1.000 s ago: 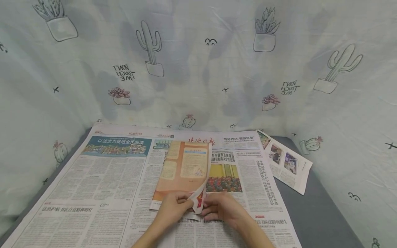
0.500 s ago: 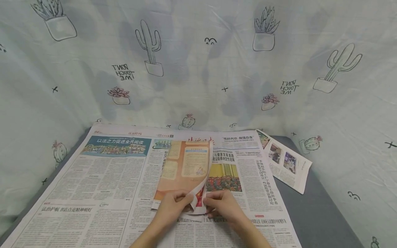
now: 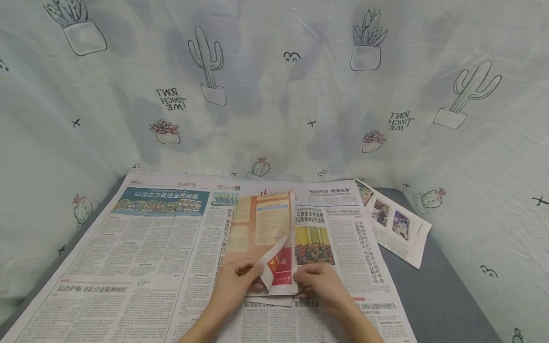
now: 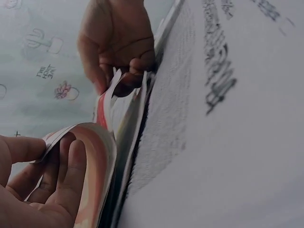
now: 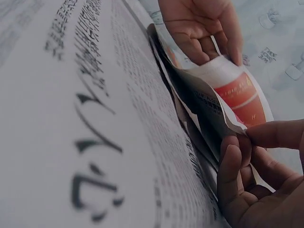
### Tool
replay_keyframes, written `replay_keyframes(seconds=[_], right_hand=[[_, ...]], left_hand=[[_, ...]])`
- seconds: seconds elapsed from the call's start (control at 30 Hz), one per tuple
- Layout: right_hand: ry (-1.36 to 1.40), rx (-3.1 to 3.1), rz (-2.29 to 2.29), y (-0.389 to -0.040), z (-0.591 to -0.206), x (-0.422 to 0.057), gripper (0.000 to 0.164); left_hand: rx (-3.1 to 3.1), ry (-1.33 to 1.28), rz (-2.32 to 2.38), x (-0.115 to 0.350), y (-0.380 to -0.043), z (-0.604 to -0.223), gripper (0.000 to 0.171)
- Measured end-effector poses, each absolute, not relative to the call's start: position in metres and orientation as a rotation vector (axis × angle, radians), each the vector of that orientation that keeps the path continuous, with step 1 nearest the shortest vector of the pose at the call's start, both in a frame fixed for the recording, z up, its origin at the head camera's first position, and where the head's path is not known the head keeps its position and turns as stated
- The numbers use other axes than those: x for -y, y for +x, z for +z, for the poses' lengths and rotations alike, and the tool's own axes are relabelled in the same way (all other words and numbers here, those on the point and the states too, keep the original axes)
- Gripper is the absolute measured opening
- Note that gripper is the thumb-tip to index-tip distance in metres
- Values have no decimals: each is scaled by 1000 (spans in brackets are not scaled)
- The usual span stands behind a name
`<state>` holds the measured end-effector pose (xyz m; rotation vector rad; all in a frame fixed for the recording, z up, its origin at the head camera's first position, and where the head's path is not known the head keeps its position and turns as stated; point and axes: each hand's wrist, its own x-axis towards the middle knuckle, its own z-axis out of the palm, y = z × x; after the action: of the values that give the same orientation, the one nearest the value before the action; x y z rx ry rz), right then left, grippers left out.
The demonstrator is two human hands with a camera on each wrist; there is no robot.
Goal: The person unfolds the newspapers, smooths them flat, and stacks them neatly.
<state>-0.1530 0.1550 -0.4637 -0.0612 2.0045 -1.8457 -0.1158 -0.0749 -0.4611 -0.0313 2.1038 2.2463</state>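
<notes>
A folded newspaper with an orange top page [image 3: 246, 231] lies on a larger spread newspaper [image 3: 141, 247]. My left hand [image 3: 235, 282] pinches the lower right corner of that orange page and curls it up and leftward. Beneath the lifted corner a red printed area [image 3: 284, 267] shows. At the right edge of the folded newspaper, my right hand [image 3: 320, 284] pinches the layers below between thumb and finger. The left wrist view shows the curled page [image 4: 95, 156] bowed above the other layers. In the right wrist view, the pinched layers [image 5: 211, 102] stand raised off the spread sheet.
A smaller folded printed paper [image 3: 399, 226] with photos lies at the right, partly under the spread newspaper. The grey table top [image 3: 450, 295] shows along the right side. A pale curtain [image 3: 274, 95] with cactus drawings hangs behind and at both sides.
The orange page's corner has been peeled further left and up, so more of the red area shows. My right hand has shifted slightly right, and the folded newspaper's lower right edge with it.
</notes>
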Motion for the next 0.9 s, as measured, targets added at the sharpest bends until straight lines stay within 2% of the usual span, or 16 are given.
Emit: replay_keyframes(seconds=[0.23,0.53,0.9], right_hand=[[-11,-1987,-1841,-150,-461,-173,19],[63,-1968,-1849,-151,-460,-198,11],[100,-2072,-1853,-149,-450,-221,12]], left_hand=[[-2104,-64,2292,75,-115,-456,23],[-2056,-93,2340,75,-114,-452,29],[-2169,-170,2332,79,-116,-452,26]])
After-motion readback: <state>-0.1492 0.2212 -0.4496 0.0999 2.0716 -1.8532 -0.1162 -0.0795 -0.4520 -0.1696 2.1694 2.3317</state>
